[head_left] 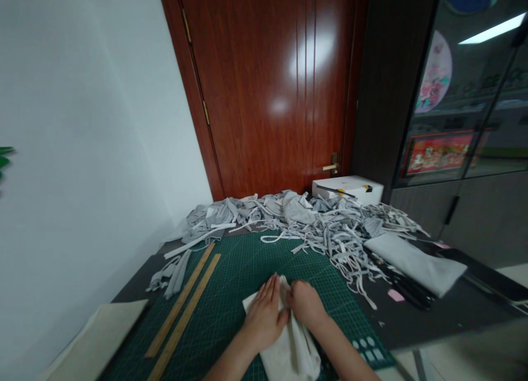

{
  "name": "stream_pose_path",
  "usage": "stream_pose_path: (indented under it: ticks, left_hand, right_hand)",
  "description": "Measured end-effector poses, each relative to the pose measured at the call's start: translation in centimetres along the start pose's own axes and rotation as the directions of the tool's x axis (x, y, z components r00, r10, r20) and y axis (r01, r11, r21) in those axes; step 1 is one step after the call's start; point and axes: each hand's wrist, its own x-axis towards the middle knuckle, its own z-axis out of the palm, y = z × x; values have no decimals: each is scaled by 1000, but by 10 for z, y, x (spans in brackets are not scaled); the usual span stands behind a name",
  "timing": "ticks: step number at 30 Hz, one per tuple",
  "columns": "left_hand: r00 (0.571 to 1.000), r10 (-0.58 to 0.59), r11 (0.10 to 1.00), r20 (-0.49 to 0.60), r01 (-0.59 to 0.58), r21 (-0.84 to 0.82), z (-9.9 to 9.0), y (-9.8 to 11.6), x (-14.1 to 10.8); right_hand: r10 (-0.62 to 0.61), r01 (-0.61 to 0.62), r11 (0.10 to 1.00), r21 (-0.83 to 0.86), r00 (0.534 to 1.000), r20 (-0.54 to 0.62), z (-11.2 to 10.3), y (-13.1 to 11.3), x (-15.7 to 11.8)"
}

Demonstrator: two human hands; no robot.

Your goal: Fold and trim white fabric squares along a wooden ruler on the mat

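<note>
A piece of cream cloth (284, 359) lies partly folded on the green cutting mat (231, 271), bunched up along its right side. My left hand (266, 312) rests flat on it, fingers stretched out and pointing away from me. Close by on the right, my right hand (304, 301) has its fingers curled in and gripping the gathered edge of the same cloth. The fingertips of that hand are partly hidden. Two wooden rulers (187, 315) lie side by side on the mat, left of my hands.
Grey and white fabric scraps (301, 210) heap along the table's far side, before a white box (350, 188). A grey folded cloth (416, 260) and dark scissors-like tool (408, 287) lie right, near a pink scrap (396, 295). More cream cloth (99, 342) lies at the near left.
</note>
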Motion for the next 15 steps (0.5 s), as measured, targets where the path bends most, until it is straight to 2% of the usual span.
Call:
stream_pose_path:
  ticks: [6, 10, 12, 15]
  left_hand:
    - [999, 29, 998, -31, -30, -47, 2, 2, -2]
    - [1000, 13, 986, -13, -15, -169, -1, -2, 3]
    - [998, -53, 962, -30, 43, -271, -4, -7, 9]
    - [965, -250, 912, -73, 210, -353, -11, -14, 24]
  right_hand:
    - [18, -18, 1000, 8, 1000, 6, 1, -1, 2]
    - [26, -26, 1000, 16, 1000, -4, 2, 1, 5]
    - [36, -36, 999, 22, 999, -17, 3, 3, 4]
    - [48, -47, 999, 17, 997, -63, 6, 2, 2]
